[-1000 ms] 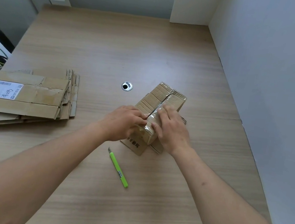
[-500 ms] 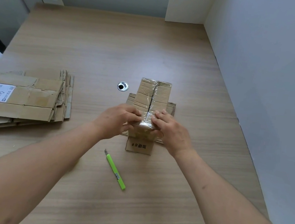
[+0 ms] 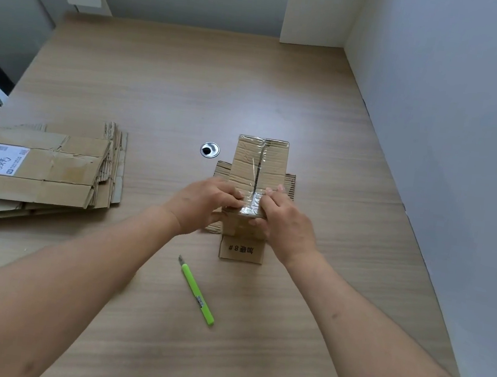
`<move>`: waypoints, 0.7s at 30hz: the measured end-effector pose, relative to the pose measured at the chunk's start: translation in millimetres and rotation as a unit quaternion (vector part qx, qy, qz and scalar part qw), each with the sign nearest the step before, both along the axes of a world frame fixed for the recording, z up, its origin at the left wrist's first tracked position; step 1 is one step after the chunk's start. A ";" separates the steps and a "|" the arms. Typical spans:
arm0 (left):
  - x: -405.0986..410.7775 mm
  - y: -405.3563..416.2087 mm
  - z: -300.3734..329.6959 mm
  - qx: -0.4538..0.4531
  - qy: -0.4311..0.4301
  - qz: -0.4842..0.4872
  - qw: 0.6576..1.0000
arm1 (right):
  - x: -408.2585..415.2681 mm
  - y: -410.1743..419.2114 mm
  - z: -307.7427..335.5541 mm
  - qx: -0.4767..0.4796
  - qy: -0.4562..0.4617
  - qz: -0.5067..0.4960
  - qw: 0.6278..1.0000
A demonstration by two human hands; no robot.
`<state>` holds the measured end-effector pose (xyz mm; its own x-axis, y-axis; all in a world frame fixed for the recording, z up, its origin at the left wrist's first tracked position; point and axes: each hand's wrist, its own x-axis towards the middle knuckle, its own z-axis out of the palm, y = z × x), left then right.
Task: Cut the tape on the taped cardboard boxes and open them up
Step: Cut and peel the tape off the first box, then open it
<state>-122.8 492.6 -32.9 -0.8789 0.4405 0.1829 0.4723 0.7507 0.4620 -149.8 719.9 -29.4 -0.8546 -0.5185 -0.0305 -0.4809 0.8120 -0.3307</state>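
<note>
Left hand (image 3: 204,203) and right hand (image 3: 284,221) pinching the near end of the small cardboard box (image 3: 257,170), either side of its slit tape seam (dark gap showing) | box mid-table (image 3: 166,84), lower flaps splayed flat | green utility knife (image 3: 197,291) lying loose nearer the body | flattened cardboard stack (image 3: 40,169) far left

Small box (image 3: 258,170) mid-table (image 3: 166,84), both hands at its near end, knife (image 3: 197,291) lying nearer, grommet hole (image 3: 209,149) just left of box, flattened cardboard stack (image 3: 40,169) far left
</note>
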 end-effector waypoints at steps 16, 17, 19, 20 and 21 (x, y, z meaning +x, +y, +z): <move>-0.1 -2.4 -0.2 0.016 0.042 -0.057 0.997 | -9.5 29.8 8.3 -0.076 -0.053 0.004 0.996; 0.6 -3.4 -1.7 0.019 0.043 -0.051 0.998 | -12.5 32.7 9.6 -0.067 -0.060 0.015 0.996; 4.1 -5.4 -6.7 0.027 0.039 -0.033 0.998 | -18.2 38.3 8.0 -0.043 -0.032 0.047 0.997; 7.5 -5.7 -9.3 0.034 0.035 -0.022 0.999 | -20.0 39.1 6.0 -0.049 -0.031 0.046 0.997; 11.4 -5.3 -11.1 0.043 0.030 -0.013 0.999 | -20.3 39.7 4.5 -0.067 -0.042 0.029 0.996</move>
